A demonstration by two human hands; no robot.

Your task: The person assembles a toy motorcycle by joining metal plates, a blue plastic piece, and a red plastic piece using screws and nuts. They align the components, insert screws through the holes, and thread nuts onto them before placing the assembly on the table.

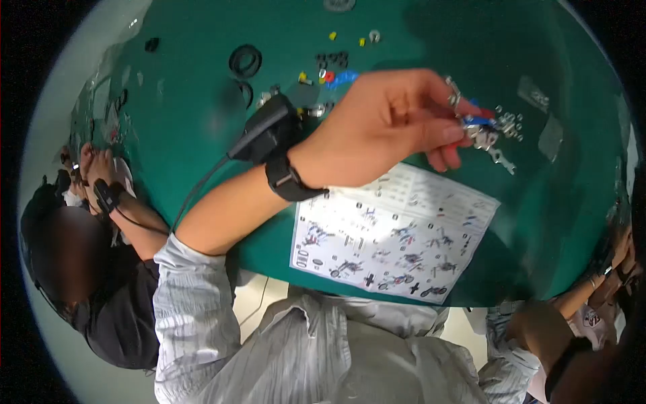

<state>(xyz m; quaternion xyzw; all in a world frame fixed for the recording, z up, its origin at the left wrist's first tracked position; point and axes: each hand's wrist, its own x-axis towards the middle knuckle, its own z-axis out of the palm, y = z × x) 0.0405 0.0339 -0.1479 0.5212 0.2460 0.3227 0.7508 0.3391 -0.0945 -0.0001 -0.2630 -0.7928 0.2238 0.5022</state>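
Observation:
My left hand (404,118) reaches across the table from the left, its thumb and fingers pinched on a partly built metal model (482,128) with silver, blue and red parts. Silver pieces stick out above and below the fingertips. Below the hand lies a printed instruction sheet (390,249) with drawings of a motorcycle build. Small silver parts (513,124) lie just beyond the model, partly behind it. At the lower right, my right hand (595,377) is dark and blurred close to the camera, past a black wristband; its fingers do not show.
Black rubber tyres (245,62), a blue part (343,79), yellow pieces (332,36) and dark small parts (332,59) lie on the green table (444,40). Clear plastic bags (552,137) lie at the right. A person (114,316) works at the left; others sit at the right.

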